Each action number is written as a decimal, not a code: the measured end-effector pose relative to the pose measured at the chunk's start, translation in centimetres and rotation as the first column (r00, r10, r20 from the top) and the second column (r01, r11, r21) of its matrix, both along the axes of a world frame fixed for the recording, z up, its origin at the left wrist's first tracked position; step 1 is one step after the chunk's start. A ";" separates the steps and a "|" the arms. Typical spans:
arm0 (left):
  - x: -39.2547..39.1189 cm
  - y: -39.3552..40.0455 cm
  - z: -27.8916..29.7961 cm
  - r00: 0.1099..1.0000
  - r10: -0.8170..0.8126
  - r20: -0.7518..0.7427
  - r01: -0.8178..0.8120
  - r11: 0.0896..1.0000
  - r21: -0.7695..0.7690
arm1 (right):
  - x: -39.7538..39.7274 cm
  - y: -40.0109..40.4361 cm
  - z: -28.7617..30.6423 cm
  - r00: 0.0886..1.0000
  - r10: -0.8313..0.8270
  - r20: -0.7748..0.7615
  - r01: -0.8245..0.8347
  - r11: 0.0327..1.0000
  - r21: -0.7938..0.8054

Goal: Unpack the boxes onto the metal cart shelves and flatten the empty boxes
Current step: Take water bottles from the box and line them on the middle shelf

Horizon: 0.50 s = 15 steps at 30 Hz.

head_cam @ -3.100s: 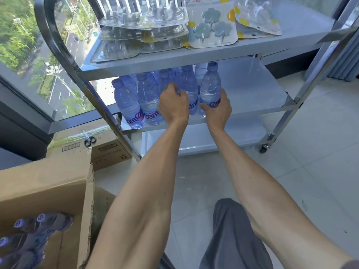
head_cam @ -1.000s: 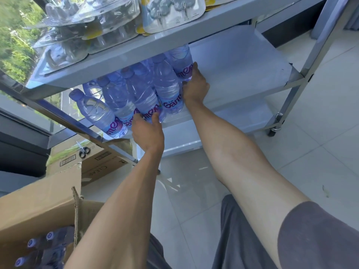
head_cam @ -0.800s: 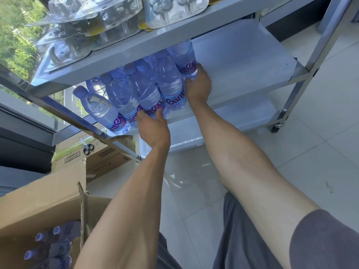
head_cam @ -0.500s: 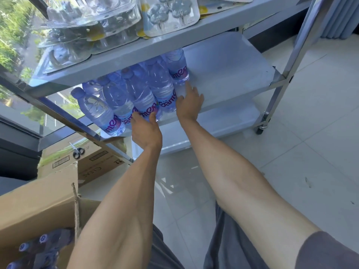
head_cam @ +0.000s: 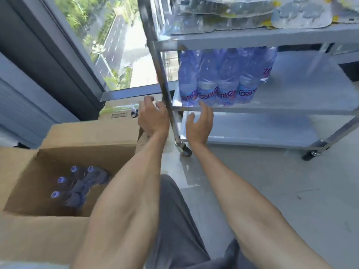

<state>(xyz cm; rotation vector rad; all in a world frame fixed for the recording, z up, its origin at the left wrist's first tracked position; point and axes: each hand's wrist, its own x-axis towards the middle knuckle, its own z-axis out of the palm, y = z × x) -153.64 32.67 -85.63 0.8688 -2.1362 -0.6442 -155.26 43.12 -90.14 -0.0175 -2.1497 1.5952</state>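
Note:
A metal cart [head_cam: 272, 108] stands at the upper right. Several blue-tinted water bottles [head_cam: 219, 82] stand in a tight group on the left end of its middle shelf. An open cardboard box [head_cam: 64, 136] sits at the lower left, with several more bottles [head_cam: 79, 183] at its bottom. My left hand [head_cam: 153, 118] hovers empty, fingers loosely spread, left of the cart's front post. My right hand [head_cam: 200, 124] is empty too, fingers relaxed, just below the middle shelf's front edge. Neither hand touches a bottle.
Blister packs [head_cam: 242, 10] crowd the top shelf. A second closed box [head_cam: 120, 110] with scissors [head_cam: 135, 113] on it lies by the window, behind the open box. The cart's caster [head_cam: 184, 150] stands near my hands. My grey-trousered leg [head_cam: 174, 220] fills the bottom centre.
Both hands have let go of the bottles on the middle shelf and drawn back towards me and to the left. My view has swung left, bringing the open box into sight.

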 end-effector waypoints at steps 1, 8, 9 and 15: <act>1.1 -2.2 0.3 0.999 0.052 0.014 -0.052 0.998 0.017 | 0.9 -2.2 0.4 0.999 0.054 0.002 -0.054 0.998 -0.019; 11.1 -17.2 -2.8 0.913 0.320 0.254 -0.350 0.933 0.082 | 7.2 -16.3 2.5 0.869 0.485 0.102 -0.491 0.869 0.056; 12.5 -18.7 -3.9 0.886 0.338 0.318 -0.384 0.919 0.090 | 8.1 -18.2 2.4 0.825 0.544 0.152 -0.559 0.825 0.083; 18.4 -25.1 -10.9 0.732 0.233 0.640 -0.404 0.905 0.132 | 13.1 -26.8 -2.0 0.571 0.652 0.498 -0.807 0.557 0.196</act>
